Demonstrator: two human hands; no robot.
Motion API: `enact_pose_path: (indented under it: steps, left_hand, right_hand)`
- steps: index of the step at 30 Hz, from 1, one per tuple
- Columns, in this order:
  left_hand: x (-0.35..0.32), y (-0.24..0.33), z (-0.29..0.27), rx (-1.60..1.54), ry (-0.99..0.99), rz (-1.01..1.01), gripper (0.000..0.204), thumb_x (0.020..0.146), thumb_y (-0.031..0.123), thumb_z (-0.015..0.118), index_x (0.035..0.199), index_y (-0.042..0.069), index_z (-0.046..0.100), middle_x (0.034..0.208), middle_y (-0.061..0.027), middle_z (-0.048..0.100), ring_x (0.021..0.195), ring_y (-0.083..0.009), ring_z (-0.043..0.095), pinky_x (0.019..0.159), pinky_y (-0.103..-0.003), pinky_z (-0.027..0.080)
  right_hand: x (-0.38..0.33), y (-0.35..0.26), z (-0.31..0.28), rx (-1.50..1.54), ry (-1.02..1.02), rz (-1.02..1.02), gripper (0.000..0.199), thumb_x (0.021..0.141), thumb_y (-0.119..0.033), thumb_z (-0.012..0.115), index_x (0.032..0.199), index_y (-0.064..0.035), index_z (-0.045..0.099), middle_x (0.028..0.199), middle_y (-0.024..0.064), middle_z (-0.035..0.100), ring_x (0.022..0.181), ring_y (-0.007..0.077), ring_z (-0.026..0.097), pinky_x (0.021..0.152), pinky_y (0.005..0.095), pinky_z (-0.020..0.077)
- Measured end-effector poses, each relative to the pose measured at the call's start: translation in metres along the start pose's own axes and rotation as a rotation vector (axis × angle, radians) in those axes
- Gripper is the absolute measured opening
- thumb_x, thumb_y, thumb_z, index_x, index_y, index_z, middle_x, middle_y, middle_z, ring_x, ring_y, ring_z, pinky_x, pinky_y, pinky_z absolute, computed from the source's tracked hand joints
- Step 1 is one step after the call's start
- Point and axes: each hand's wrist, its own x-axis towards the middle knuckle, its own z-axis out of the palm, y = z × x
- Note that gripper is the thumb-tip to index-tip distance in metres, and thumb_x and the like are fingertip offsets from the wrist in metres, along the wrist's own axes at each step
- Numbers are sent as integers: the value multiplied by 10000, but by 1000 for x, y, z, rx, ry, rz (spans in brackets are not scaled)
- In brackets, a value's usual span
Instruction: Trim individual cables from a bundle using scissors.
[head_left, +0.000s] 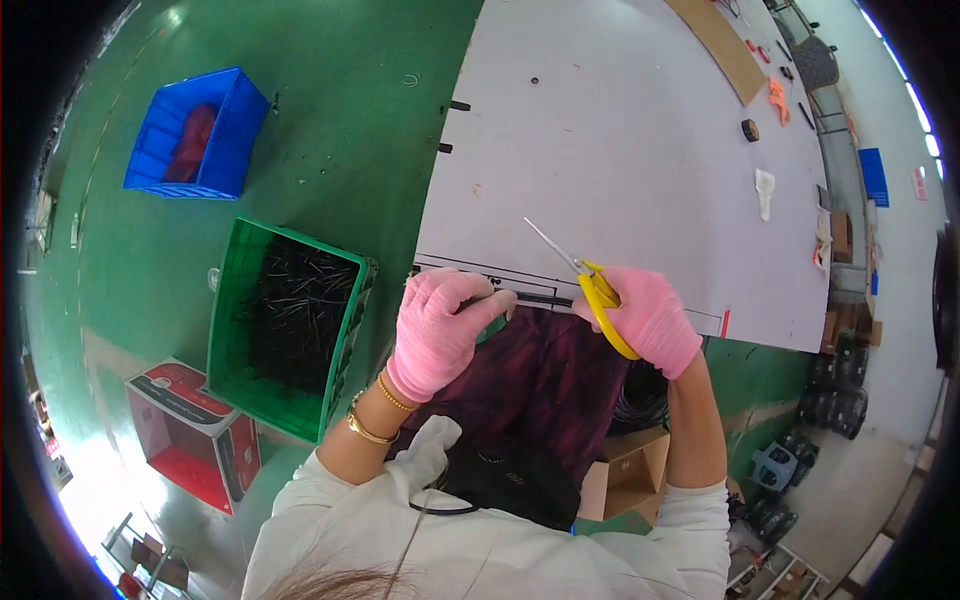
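Note:
My left hand (438,325), in a pink knit glove, is closed on one end of a thin black strip (545,299) at the table's near edge. My right hand (650,318), gloved the same way, grips yellow-handled scissors (602,298). Their metal blades point away to the upper left, over the table. The thumb and fingertips of this hand also meet the strip's right end. Black marking lines run on the white table (580,180) just beyond the strip. Whether the strip is solid or hollow I cannot tell.
A green crate (222,350) full of black thin pieces (300,310) stands left of the table. Farther off is a blue crate (228,135) with a dark red bundle. An open carton (635,470) sits below my right arm. A tape roll (750,130) lies on the table's right side.

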Motion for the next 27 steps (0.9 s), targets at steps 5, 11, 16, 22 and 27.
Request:
enact_pose_path:
  steps: [5, 11, 16, 22, 27]
  left_hand:
    - [3, 1, -2, 20, 4, 8, 282, 655, 61, 743, 916, 169, 754, 909, 29, 591, 856, -200, 577, 724, -344, 458]
    - [15, 13, 0, 90, -75, -77, 299, 649, 63, 752, 923, 182, 741, 918, 30, 590, 870, -209, 562, 756, -366, 433]
    - [25, 29, 15, 123, -163, -72, 210, 702, 159, 774, 900, 206, 720, 929, 30, 571, 875, -222, 542, 776, -392, 425]
    - [37, 35, 18, 113, -229, -112, 181, 687, 166, 789, 854, 202, 729, 916, 25, 591, 859, -238, 551, 771, -395, 428]
    - [37, 33, 18, 116, -219, -115, 211, 653, 162, 802, 848, 201, 731, 908, 27, 594, 839, -241, 548, 755, -397, 430]
  right_hand:
    - [0, -7, -4, -153, -13, -6, 373, 841, -369, 719, 849, -11, 616, 761, 219, 596, 716, 427, 561, 632, 433, 472]
    - [7, -9, -4, -248, -65, 27, 343, 861, -369, 666, 882, -27, 641, 812, 212, 646, 790, 410, 630, 686, 453, 502]
    - [6, -12, -7, -233, -80, 49, 304, 846, -332, 659, 914, -36, 661, 828, 207, 664, 819, 403, 648, 714, 457, 520]
    - [4, -6, -5, -205, -59, 21, 302, 831, -330, 666, 939, -49, 676, 838, 200, 676, 823, 388, 659, 725, 452, 529]
    - [4, -8, -6, -187, -57, 19, 313, 822, -338, 677, 934, -46, 678, 833, 191, 681, 820, 380, 667, 727, 446, 532]
